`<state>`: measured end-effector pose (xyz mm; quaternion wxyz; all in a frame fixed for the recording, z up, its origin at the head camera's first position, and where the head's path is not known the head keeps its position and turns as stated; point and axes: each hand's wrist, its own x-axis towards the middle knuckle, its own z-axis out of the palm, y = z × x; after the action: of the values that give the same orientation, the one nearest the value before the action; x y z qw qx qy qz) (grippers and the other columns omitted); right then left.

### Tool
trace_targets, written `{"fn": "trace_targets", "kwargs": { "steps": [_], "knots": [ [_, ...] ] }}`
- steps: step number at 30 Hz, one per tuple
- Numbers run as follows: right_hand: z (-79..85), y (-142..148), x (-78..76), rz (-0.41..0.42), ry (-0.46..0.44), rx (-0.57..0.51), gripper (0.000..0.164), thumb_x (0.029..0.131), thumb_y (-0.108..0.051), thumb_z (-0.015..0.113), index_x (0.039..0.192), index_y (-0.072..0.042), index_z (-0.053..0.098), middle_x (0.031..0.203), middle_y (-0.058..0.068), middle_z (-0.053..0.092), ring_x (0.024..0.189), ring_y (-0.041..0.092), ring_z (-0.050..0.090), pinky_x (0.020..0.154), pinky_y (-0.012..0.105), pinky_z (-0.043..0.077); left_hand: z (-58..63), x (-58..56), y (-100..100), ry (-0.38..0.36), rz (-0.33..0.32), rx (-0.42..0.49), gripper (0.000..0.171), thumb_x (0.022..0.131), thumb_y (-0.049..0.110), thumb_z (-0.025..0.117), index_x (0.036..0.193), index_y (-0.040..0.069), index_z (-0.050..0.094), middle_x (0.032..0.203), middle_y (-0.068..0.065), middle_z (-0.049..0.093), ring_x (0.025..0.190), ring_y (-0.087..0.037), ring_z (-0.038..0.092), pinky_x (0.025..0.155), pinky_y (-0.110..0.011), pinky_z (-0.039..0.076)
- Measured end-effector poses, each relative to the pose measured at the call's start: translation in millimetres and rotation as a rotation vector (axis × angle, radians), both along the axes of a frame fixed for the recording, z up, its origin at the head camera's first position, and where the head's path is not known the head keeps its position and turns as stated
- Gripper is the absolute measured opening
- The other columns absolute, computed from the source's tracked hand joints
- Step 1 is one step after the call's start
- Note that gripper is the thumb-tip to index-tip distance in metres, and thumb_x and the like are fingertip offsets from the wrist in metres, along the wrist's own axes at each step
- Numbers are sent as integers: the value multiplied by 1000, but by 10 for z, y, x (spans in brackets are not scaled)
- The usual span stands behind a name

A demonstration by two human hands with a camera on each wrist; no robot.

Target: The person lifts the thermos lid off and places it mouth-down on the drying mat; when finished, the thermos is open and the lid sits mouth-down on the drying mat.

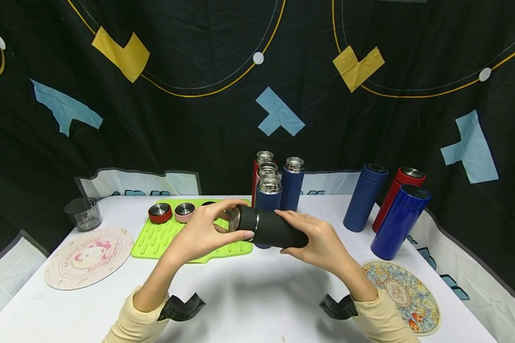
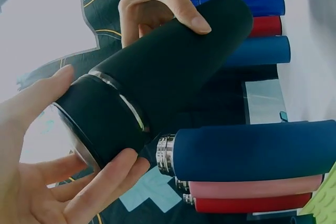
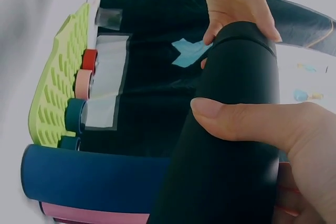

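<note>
Head view shows a matte black cylindrical flask (image 1: pixel 279 229) held above a white table (image 1: pixel 262 305), left hand (image 1: pixel 201 232) gripping its capped end, right hand (image 1: pixel 319 239) its base. Behind it stand blue, pink and red steel-necked cylindrical bottles (image 1: pixel 292 190); leftward, a lime-green textured mat (image 1: pixel 148 244) bears round red and pink lids (image 1: pixel 160 217).

The left hand (image 1: pixel 208 231) grips the cap (image 1: pixel 245 223) of a black bottle (image 1: pixel 266 227), the right hand (image 1: pixel 319 238) its body (image 1: pixel 279 233), nearly level above the tabletop (image 1: pixel 244 305). Uncapped bottles (image 1: pixel 292 188) stand behind; lids (image 1: pixel 160 215) sit on a green mat (image 1: pixel 154 243); capped bottles (image 1: pixel 399 224) stand at right.
</note>
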<state>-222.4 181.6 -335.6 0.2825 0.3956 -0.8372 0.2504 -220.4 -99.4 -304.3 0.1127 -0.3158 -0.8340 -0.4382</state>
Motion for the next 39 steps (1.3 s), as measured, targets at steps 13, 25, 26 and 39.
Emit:
{"fn": "trace_targets", "kwargs": {
  "steps": [13, 25, 26, 39],
  "knots": [
    [-7, 90, -38, 100, -210, -58, 86, 60, -21, 94, 137, -21, 55, 126, -1, 63, 104, 16, 64, 81, 35, 55, 29, -26, -64, 187, -200, -51, 72, 69, 14, 89, 133, 26, 57, 138, 5, 52, 123, -14, 51, 92, -39, 51],
    [9, 58, -26, 57, -140, -44, 85, 61, -20, 93, 137, -21, 55, 127, 3, 62, 112, 21, 61, 87, 40, 54, 10, -42, -67, 144, -177, 37, 71, 71, 23, 88, 134, 23, 56, 133, 7, 55, 108, -14, 59, 77, -27, 56],
    [9, 53, -25, 48, -124, -39, 85, 61, -20, 93, 137, -21, 56, 126, 4, 62, 113, 22, 61, 88, 41, 53, 9, -41, -66, 139, -163, 43, 72, 70, 24, 88, 134, 22, 56, 131, 7, 57, 106, -14, 60, 76, -27, 56],
    [26, 94, -53, -18, -23, -42, 86, 61, -19, 93, 138, -16, 55, 128, 6, 62, 112, 24, 62, 88, 41, 53, 61, -6, -134, 40, 53, 45, 63, 74, 30, 85, 131, 22, 59, 113, -3, 63, 98, -21, 64, 76, -29, 57]
  ]
}}
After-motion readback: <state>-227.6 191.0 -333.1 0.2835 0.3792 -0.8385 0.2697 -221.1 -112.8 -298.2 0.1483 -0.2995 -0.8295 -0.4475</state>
